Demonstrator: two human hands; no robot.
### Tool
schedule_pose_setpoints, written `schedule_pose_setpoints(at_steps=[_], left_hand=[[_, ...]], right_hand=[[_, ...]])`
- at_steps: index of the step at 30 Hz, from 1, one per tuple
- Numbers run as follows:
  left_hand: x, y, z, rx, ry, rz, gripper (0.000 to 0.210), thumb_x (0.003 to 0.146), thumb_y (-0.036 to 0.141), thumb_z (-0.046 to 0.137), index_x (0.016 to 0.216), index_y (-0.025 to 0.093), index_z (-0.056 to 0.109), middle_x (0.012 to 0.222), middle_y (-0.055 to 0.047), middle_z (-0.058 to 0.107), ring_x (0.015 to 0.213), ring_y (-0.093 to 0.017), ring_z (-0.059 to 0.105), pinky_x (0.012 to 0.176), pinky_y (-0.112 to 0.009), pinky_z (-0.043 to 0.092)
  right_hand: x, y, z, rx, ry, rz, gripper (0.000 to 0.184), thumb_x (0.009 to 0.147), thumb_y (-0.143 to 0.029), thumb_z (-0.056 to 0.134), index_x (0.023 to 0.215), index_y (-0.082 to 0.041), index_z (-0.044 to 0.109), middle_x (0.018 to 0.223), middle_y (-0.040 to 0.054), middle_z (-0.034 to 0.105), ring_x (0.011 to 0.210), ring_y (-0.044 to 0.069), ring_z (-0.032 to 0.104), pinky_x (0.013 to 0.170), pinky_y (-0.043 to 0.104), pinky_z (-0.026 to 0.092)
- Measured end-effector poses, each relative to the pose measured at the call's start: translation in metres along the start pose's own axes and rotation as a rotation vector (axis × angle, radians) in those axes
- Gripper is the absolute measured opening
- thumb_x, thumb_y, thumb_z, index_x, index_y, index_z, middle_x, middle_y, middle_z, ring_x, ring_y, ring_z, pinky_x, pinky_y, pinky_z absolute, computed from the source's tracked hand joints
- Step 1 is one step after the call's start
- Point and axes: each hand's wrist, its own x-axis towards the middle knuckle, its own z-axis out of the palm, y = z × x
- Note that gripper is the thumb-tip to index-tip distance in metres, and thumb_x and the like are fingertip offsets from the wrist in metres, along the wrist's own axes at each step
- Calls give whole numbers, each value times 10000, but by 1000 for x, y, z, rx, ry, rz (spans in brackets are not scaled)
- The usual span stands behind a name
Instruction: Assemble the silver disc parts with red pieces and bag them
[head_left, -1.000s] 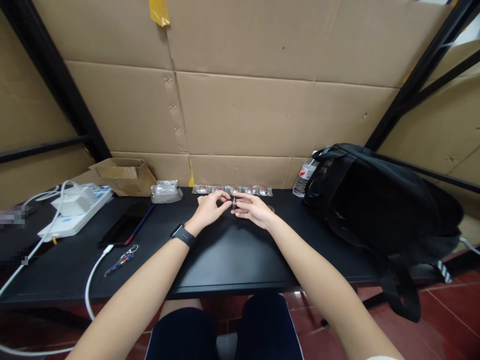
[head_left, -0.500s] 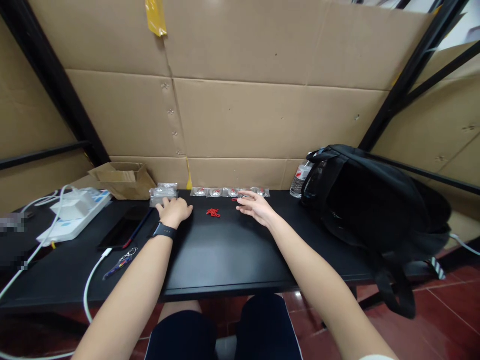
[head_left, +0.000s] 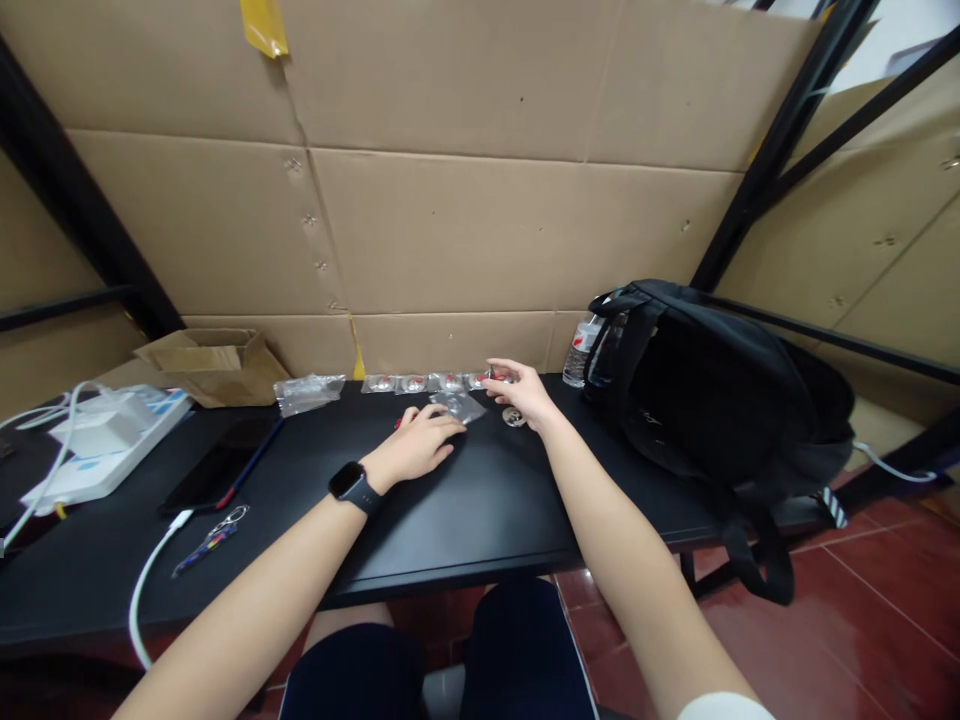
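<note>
My left hand (head_left: 424,440), with a dark watch on its wrist, lies palm down over the black table. Its fingers are stretched out, and the fingertips reach the near edge of a clear plastic bag (head_left: 461,406). A bit of red cord (head_left: 400,424) shows beside its knuckles; the rest is covered. My right hand (head_left: 523,394) is held just above the table with curled fingers closed on something too small to make out. Below its palm is a round silver metal disc (head_left: 514,417); whether it hangs or lies there is unclear.
Bagged discs with red parts (head_left: 412,383) line the cardboard wall. More clear bags (head_left: 307,393) lie at the left, near a paper bag (head_left: 214,368), phone (head_left: 221,465), keychain (head_left: 210,542) and power strip (head_left: 105,470). At the right stand a water bottle (head_left: 579,355) and black backpack (head_left: 720,400).
My left hand has moved right from the stack of clear bags, and a clear bag now lies by its fingertips. The red cord pile is mostly covered. The disc shows under my right hand.
</note>
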Motion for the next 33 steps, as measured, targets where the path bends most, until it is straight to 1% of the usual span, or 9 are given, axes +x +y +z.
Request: schedule_pose_setpoints(at_steps=[2,5,10,16,20,23,26,30,33], left_hand=[[0,1,7,-58,-68,22,450,953,236,478,1382,365,517,1372,-48,628,1351,-304,433,996,-460,342],[1,2,8,-134,-81,-12,544,965,310,498,1490,319,359,1362,-82,627,1256,-287,533,970,-420,369],[4,3,9,-68,-83,40,340,1028,337,388,1303,283,580,1323,-85,621,1163,-248,600,943,-380,371],[5,6,15,-24,-67,44,379,1029,411,403,1330,272,586,1279,-99,593,1077,-239,616,930,-379,404],[4,6,16,-32,-70,61,393,1032,414,398,1377,328,566,1367,-103,558,1208,-275,564,986,-419,398],[2,3,17,-38,-87,25,400,1032,412,400,1405,395,540,1483,-97,496,1372,-325,434,1047,-500,357],[0,-3,20,-62,-129,-12,399,1022,416,424,1405,442,536,1543,-78,452,1421,-342,381,1087,-554,319],[0,-7,20,-126,-145,13,393,1003,391,483,1380,475,556,1582,-16,417,1435,-307,384,1140,-519,294],[0,-7,17,-135,-159,27,411,997,366,503,1385,496,544,1590,2,407,1438,-293,393,1153,-501,294]], right_hand=[[2,2,-3,-90,-10,-55,511,726,-288,804,1216,-211,682,1046,62,704,701,117,657,596,225,527],[4,5,-7,-309,-70,-162,525,708,-294,806,1212,-199,690,1037,50,706,695,115,620,667,259,523],[2,4,-14,-628,-129,-331,619,664,-223,827,1253,-223,639,980,13,699,755,131,620,781,276,493],[-5,-7,-19,-837,-337,-259,422,609,-247,876,994,-194,714,838,-2,708,701,136,620,689,242,459],[-9,-10,-17,-1005,-440,-193,324,564,-310,910,804,-186,732,727,8,691,689,161,624,627,237,442],[-11,-6,-12,-1082,-435,-178,313,557,-352,915,757,-196,731,705,22,683,683,179,617,599,250,432],[-11,-2,-6,-1121,-404,-156,338,537,-381,927,755,-203,739,726,38,693,686,192,622,600,263,430],[-11,2,3,-1156,-416,-120,331,550,-397,925,749,-200,748,731,48,703,686,201,629,603,267,430],[-9,6,5,-1129,-428,-150,317,580,-375,916,782,-190,755,762,48,716,695,191,636,625,259,438]])
